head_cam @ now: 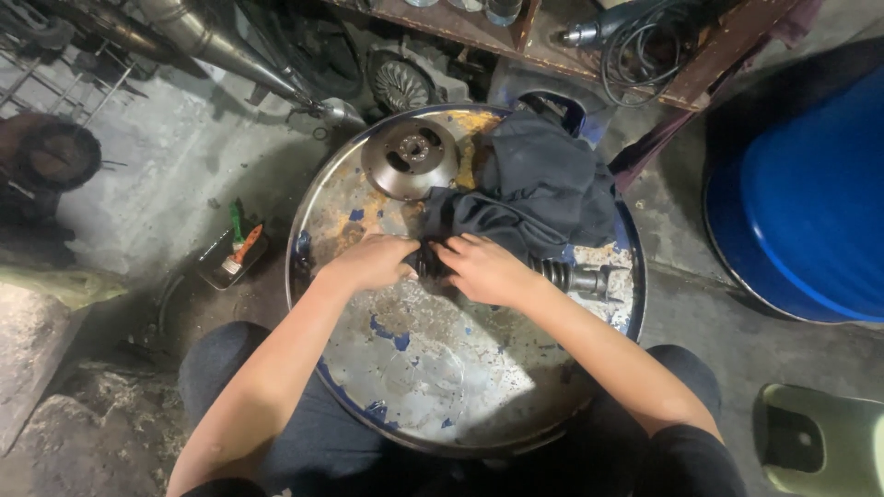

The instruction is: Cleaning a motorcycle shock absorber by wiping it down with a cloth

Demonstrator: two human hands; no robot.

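Both hands meet at the middle of a round, worn metal drum top (pixel 433 368). Left hand (pixel 373 262) is curled, knuckles up, fingers closed around the dark ribbed rubber boot (pixel 425 267) of an axle shaft, and the right hand (pixel 488 269) lies just beside it with fingers bent and pressing on the same boot and on the edge of a dark cloth (pixel 539 189). How far the right fingers wrap under the part cannot be told. The two hands are nearly touching.

The axle shaft (pixel 575 276) lies flat on the drum top, running to the right from under the right hand; its ribbed section and metal splined end show near the drum's right rim. The dark cloth is bunched up behind the hands, covering the far right of the drum top. A round metal disc with a holed hub (pixel 410 158) rests on the far side of the drum top, left of the cloth and well apart from the hands.

On the concrete floor to the left sits a small tray holding green- and orange-handled tools (pixel 238 248). A blue barrel (pixel 810 202) stands to the right
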